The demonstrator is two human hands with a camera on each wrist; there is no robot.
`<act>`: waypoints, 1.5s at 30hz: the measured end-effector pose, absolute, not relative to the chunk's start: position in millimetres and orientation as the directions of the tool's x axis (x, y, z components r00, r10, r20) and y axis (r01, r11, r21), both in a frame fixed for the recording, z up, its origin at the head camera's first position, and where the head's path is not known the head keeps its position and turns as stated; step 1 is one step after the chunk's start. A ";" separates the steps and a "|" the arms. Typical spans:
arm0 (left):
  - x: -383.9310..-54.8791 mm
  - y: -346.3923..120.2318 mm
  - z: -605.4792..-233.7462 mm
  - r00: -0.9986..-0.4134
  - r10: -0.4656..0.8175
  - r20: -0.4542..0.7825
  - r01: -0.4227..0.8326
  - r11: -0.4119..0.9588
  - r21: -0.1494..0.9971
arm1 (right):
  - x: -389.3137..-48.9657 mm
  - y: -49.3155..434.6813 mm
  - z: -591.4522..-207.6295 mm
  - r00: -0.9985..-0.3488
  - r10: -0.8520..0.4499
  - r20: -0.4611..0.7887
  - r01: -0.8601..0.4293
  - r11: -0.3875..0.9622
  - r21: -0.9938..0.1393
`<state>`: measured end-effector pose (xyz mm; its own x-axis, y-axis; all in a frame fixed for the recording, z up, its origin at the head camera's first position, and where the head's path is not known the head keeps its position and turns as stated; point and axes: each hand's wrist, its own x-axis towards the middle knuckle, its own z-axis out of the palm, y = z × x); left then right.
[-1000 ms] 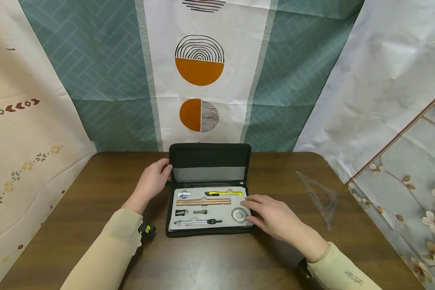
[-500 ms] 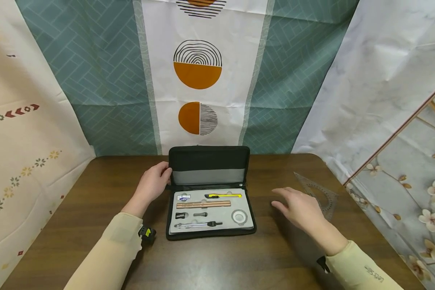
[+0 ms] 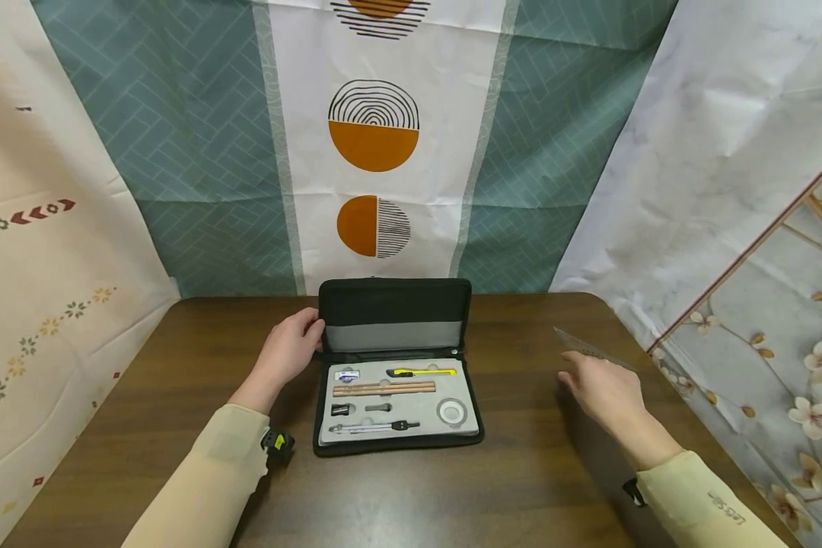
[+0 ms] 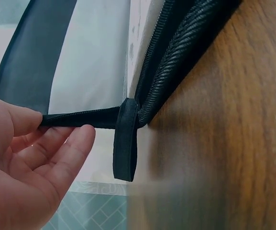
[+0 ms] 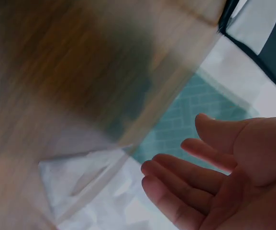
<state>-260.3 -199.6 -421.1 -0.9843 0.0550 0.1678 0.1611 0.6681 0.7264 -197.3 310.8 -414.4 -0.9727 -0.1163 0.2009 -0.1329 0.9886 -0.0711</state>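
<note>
My left hand pinches the left edge of the raised lid of a black zippered case. In the left wrist view, the thumb and fingers take the lid's rim from both sides, beside a black strap loop. The case lies open with a grey tray holding an eraser, pencils, a yellow utility knife, a pencil sharpener, a compass and a roll of tape. My right hand, holding nothing, is over a clear triangular set square, hiding most of it.
The case stands mid-way on a brown wooden table. A teal and white patterned cloth hangs right behind the table's far edge. Printed cloths hang along the left and right sides. A small dark grey piece lies in the tray beside the sharpener.
My right hand has left the tape roll at the case's right side and moved right to the set square. My left hand stays on the lid's edge.
</note>
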 end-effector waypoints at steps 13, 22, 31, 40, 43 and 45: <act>-264.5 -199.5 -420.9 -0.982 0.067 0.178 0.175 0.678 0.714 | -213.7 359.8 -414.2 -0.999 0.016 0.037 0.014 0.999 -0.047; -263.2 -200.8 -420.6 -0.980 0.066 0.188 0.182 0.684 0.706 | -221.1 379.9 -413.3 -0.998 0.064 -0.006 0.064 0.998 -0.012; -263.8 -200.4 -422.4 -0.980 0.063 0.190 0.181 0.678 0.712 | -228.3 392.6 -412.3 -0.987 0.126 -0.105 0.127 0.992 -0.009; -263.1 -200.6 -423.0 -0.982 0.062 0.179 0.174 0.675 0.717 | -230.3 393.3 -410.6 -0.968 0.174 -0.178 0.174 0.985 0.017; -262.8 -200.6 -422.9 -0.982 0.062 0.178 0.173 0.673 0.719 | -231.5 395.0 -410.7 -0.965 0.185 -0.185 0.184 0.983 0.022; -262.8 -200.7 -422.9 -0.982 0.063 0.179 0.175 0.671 0.721 | -231.8 395.9 -410.6 -0.962 0.193 -0.191 0.191 0.981 0.025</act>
<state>-262.8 -200.7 -422.9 -0.9818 0.0628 0.1794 0.1745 0.6711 0.7206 -231.8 395.9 -410.6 -0.9625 0.1926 -0.1911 0.1914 0.9812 0.0248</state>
